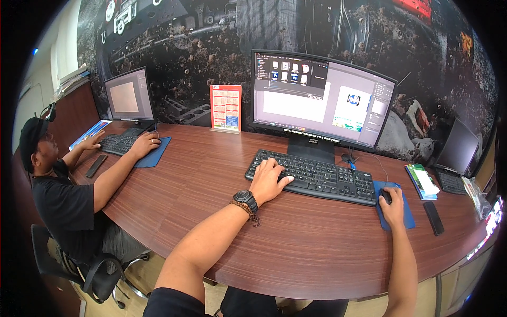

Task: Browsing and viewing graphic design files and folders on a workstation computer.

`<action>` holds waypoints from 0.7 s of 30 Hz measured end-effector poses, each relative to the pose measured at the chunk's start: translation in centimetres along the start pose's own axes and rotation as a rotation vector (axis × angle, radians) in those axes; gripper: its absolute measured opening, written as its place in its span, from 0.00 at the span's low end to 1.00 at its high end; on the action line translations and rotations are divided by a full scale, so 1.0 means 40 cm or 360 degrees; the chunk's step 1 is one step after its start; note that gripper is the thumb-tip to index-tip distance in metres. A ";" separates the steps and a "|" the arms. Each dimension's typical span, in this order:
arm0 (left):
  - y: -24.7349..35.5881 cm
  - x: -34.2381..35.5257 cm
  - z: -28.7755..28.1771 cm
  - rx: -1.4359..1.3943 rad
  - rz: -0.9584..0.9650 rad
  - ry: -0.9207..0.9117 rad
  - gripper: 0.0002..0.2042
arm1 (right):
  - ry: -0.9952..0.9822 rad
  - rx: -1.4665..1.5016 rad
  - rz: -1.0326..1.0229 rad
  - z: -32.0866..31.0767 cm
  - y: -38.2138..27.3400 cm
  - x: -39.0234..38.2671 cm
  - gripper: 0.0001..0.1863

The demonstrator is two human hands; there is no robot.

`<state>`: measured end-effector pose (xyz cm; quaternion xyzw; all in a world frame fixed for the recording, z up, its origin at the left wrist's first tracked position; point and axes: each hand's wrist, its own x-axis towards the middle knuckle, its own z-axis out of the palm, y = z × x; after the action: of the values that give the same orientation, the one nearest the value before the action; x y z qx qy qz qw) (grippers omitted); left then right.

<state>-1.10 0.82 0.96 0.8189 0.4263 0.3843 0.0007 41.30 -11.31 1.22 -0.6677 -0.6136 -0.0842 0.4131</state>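
Observation:
My left hand rests on the left end of a black keyboard, fingers spread over the keys and the thumb out to the right. A dark watch and a beaded bracelet are on that wrist. Over to the right, my right hand is curled around a black computer mouse on a blue mouse pad. Behind the keyboard stands a curved monitor, showing a dark file window with icons over a design program.
A co-worker sits at the left, hands at another keyboard and mouse before a second monitor. A red and white stand-up sheet is between the monitors. Right of my mouse pad lie a black phone and some booklets.

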 end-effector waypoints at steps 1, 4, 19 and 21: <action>0.000 0.000 0.000 -0.0001 -0.0001 -0.0001 0.22 | 0.0003 0.0002 0.0003 0.000 -0.002 0.000 0.17; -0.001 0.001 -0.001 0.0009 0.0010 0.0008 0.22 | 0.0022 -0.0013 0.0007 0.004 0.004 0.001 0.17; 0.001 0.001 -0.001 0.0000 0.0000 0.0009 0.22 | 0.0066 -0.0079 -0.0028 0.010 0.021 -0.001 0.16; 0.001 0.001 0.000 0.0003 -0.0007 0.0004 0.22 | 0.0063 -0.0063 -0.0028 0.010 0.019 0.000 0.16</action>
<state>-1.07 0.83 1.01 0.8174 0.4285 0.3850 0.0003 41.81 -10.99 0.62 -0.6685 -0.6093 -0.1132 0.4111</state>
